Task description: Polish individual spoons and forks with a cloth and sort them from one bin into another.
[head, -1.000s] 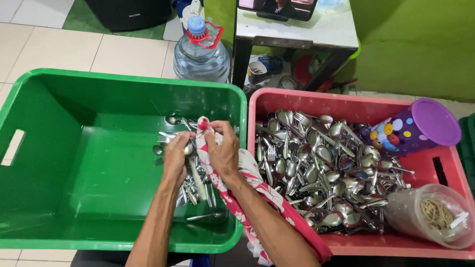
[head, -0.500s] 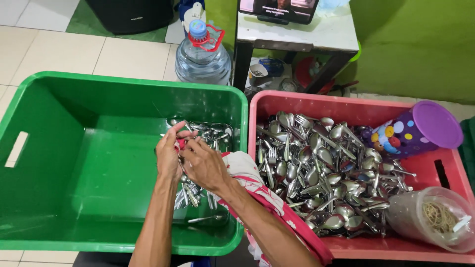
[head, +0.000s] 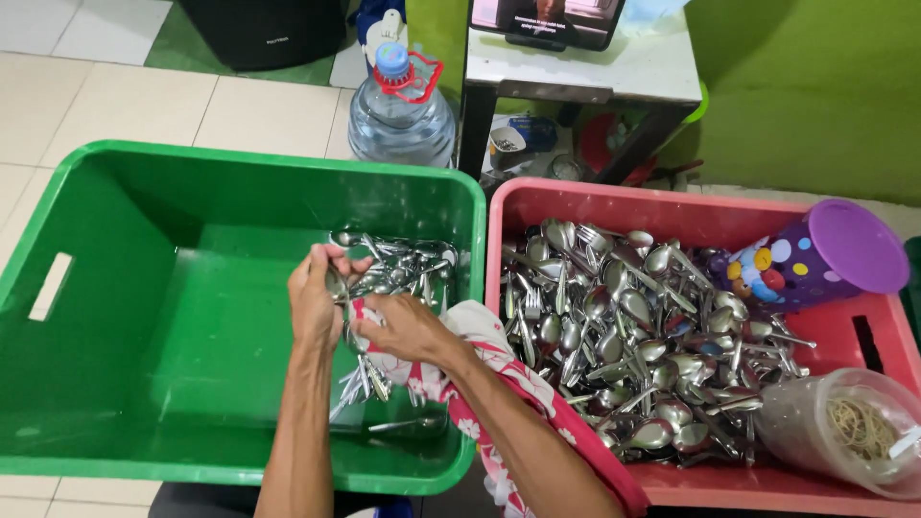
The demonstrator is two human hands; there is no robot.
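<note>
Ahead of my green crate, a clear water jug with blue cap; a dark rectangular screen on the white table.

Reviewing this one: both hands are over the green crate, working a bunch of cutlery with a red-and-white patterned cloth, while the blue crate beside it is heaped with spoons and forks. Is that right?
Not quite: the head view shows the heaped crate is red, not blue. The rest holds: left hand and right hand are over the green crate, handling cutlery with the patterned cloth.
</note>
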